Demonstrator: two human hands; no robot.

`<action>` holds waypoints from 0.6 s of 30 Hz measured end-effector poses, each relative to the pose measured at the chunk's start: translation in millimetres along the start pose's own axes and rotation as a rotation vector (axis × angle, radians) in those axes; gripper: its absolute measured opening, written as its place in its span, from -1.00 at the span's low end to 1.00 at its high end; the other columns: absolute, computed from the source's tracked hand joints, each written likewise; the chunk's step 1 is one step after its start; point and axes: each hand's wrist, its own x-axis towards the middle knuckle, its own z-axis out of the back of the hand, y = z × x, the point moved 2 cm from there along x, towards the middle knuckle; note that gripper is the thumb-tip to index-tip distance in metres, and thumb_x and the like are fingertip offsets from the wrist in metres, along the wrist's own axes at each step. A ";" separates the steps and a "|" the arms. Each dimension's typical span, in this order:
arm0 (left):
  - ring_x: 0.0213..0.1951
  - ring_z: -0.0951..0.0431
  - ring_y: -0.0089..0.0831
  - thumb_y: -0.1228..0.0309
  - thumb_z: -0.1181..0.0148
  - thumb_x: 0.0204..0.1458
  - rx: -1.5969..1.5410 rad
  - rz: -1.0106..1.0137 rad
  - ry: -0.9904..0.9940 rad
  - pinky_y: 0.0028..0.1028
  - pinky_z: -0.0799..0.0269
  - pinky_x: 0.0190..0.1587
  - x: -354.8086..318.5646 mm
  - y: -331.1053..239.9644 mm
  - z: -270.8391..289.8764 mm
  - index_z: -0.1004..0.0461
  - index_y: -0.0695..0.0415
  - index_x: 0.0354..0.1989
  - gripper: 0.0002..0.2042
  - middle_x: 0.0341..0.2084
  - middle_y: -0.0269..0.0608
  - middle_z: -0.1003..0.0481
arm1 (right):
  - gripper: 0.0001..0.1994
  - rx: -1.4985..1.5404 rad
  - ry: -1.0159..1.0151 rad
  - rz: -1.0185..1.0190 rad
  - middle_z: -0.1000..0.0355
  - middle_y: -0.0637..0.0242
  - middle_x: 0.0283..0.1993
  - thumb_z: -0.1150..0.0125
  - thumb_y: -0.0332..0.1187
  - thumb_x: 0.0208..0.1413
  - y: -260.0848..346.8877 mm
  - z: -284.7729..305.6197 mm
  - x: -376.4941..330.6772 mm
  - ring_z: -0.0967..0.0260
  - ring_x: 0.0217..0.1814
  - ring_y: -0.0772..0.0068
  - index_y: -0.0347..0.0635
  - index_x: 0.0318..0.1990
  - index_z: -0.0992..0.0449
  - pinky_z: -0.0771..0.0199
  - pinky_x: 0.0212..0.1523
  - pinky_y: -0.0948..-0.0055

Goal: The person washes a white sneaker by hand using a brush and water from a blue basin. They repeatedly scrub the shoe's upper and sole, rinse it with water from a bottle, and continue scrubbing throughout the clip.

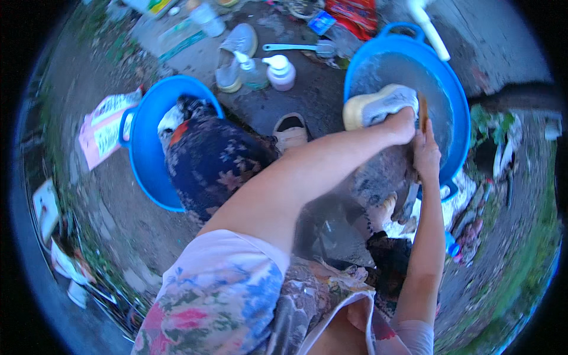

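Observation:
A light grey shoe (381,105) with a cream sole is tilted over a large blue basin (462,118) of cloudy water. My left hand (400,126) is closed on the shoe, near its right end. My right hand (426,155) grips a narrow wooden-looking brush (422,111), held upright against that same end of the shoe. The brush's bristles cannot be made out, and my hands partly cover both things.
A second blue basin (148,171) stands left, holding fabric partly hidden by my knee. Beyond are another grey shoe (241,42), a pink pump bottle (281,73), a clear pump bottle (253,74) and a long-handled brush (296,47). A white pipe (430,31) reaches the right basin's rim.

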 end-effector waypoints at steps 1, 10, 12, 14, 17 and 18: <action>-0.16 -0.50 0.07 0.56 0.03 -0.06 0.076 -0.066 0.003 -0.16 -0.38 -0.08 3.8 -0.5 -8.0 -0.46 0.44 -0.32 -0.79 -0.33 0.34 -0.47 | -0.47 -0.031 -0.040 0.034 -0.46 -0.18 -0.22 0.11 -0.12 0.22 -10.9 -2.7 6.2 -0.42 -0.13 -0.22 -0.09 0.31 -0.10 -0.37 -0.05 0.02; -0.13 -0.50 -0.07 0.51 -0.02 -0.03 0.106 0.081 0.210 -0.21 -0.35 -0.03 5.1 -0.9 2.5 -0.46 0.32 -0.25 -0.80 -0.24 0.19 -0.48 | -0.49 0.402 0.044 -0.217 -0.47 0.14 -0.39 0.07 -0.14 0.22 4.8 38.5 -29.0 -0.40 -0.47 0.36 -0.11 0.29 -0.17 -0.38 -0.40 0.31; -0.11 -0.49 -0.08 0.51 -0.01 -0.03 0.071 0.062 0.196 -0.21 -0.33 -0.02 3.2 -10.2 -4.6 -0.46 0.32 -0.24 -0.79 -0.22 0.19 -0.48 | -0.49 0.366 -0.007 -0.114 -0.40 0.23 -0.51 0.08 -0.14 0.23 -15.1 17.6 -31.4 -0.28 -0.59 0.45 -0.09 0.30 -0.16 -0.31 -0.52 0.36; -0.10 -0.48 -0.09 0.51 0.00 -0.03 0.038 0.062 0.177 -0.21 -0.31 0.00 0.8 -12.1 -5.5 -0.45 0.32 -0.22 -0.78 -0.20 0.19 -0.47 | -0.49 0.367 0.020 -0.130 -0.32 0.32 -0.64 0.09 -0.14 0.24 -6.3 21.9 -39.5 -0.18 -0.71 0.54 -0.04 0.31 -0.15 -0.20 -0.65 0.40; -0.07 -0.47 -0.11 0.50 0.01 -0.02 -0.009 0.086 0.145 -0.21 -0.29 0.03 -6.0 -12.4 -3.1 -0.44 0.33 -0.20 -0.77 -0.18 0.18 -0.46 | -0.50 0.465 0.078 -0.198 -0.22 0.39 -0.69 0.12 -0.15 0.26 5.4 29.4 -52.1 -0.12 -0.77 0.58 -0.01 0.33 -0.10 -0.14 -0.75 0.46; -0.06 -0.46 -0.12 0.50 0.02 -0.02 -0.021 0.090 0.143 -0.21 -0.28 0.04 -7.4 -12.7 -3.4 -0.44 0.33 -0.19 -0.76 -0.17 0.18 -0.45 | -0.50 0.495 0.082 -0.223 -0.20 0.41 -0.70 0.12 -0.16 0.26 3.4 30.4 -56.5 -0.10 -0.78 0.59 0.00 0.33 -0.09 -0.13 -0.77 0.48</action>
